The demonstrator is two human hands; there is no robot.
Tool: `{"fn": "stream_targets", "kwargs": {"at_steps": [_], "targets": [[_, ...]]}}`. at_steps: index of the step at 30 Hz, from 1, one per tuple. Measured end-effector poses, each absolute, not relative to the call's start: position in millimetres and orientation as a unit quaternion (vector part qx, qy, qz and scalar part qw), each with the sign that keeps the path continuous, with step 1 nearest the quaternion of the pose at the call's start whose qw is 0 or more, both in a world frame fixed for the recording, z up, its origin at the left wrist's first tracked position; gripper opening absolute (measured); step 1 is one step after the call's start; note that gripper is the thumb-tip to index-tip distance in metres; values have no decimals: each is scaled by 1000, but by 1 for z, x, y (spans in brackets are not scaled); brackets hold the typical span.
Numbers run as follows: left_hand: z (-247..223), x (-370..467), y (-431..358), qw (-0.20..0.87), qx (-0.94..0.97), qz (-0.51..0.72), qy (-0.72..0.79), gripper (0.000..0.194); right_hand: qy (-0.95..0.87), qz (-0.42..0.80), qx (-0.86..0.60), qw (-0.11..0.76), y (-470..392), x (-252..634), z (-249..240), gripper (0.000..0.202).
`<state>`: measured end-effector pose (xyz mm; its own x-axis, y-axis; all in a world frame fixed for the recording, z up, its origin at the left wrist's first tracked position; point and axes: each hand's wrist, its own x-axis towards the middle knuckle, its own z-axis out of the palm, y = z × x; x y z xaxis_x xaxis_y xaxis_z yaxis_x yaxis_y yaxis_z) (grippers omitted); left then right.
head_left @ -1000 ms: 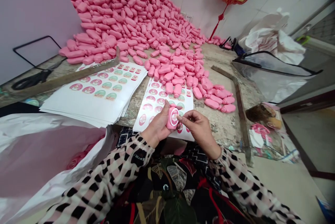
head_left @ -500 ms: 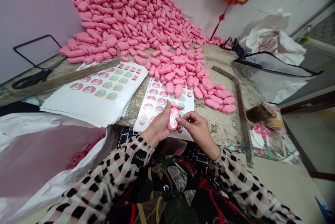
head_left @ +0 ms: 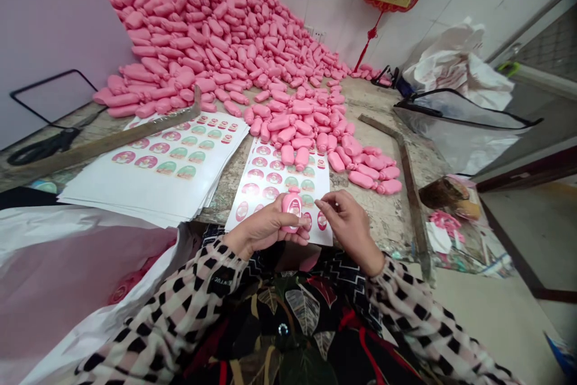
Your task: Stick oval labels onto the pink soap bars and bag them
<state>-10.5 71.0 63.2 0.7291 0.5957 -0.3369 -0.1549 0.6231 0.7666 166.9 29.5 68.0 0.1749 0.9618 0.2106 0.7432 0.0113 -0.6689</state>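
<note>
A small pink bottle [head_left: 292, 206] with an oval label on its face is upright in my left hand [head_left: 265, 224], whose thumb lies across its lower front. Just to the right, my right hand [head_left: 349, 221] is apart from the bottle, its thumb and index finger pinched together over the sticker sheet's right edge. Whether anything is between those fingertips is too small to tell. Under both hands lies the sticker sheet [head_left: 246, 187], with pink and green labels; several loose pink bottles [head_left: 301, 158] rest on its top part.
A large heap of pink bottles [head_left: 216, 30] fills the back. At left are stacked sticker sheets [head_left: 135, 187], a wooden strip [head_left: 99, 143] and black scissors [head_left: 49, 146]. Another strip [head_left: 412, 193] edges the right. An open white bag [head_left: 90, 265] is at lower left.
My right hand has let go of the bottle's front and moved slightly right. My left hand has turned the bottle more upright, and its thumb has come across the front. The view has shifted slightly.
</note>
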Motion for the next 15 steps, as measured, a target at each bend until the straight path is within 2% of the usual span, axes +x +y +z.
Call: {"fn": "stream_targets", "kwargs": {"at_steps": [4,5,9,12,15], "targets": [[63,-3,66,866,365,214,266,43,-541,298,-657,432,36,156,62,48],[63,0,64,865,370,211,267,42,-525,331,-640,453,37,151,59,48],[59,1,57,819,427,221,312,35,-476,422,-585,503,34,137,51,31],[60,-17,50,776,468,231,355,31,-547,398,-585,448,38,144,45,26],[67,-63,46,724,475,262,427,35,-657,273,-621,329,55,171,44,23]]}}
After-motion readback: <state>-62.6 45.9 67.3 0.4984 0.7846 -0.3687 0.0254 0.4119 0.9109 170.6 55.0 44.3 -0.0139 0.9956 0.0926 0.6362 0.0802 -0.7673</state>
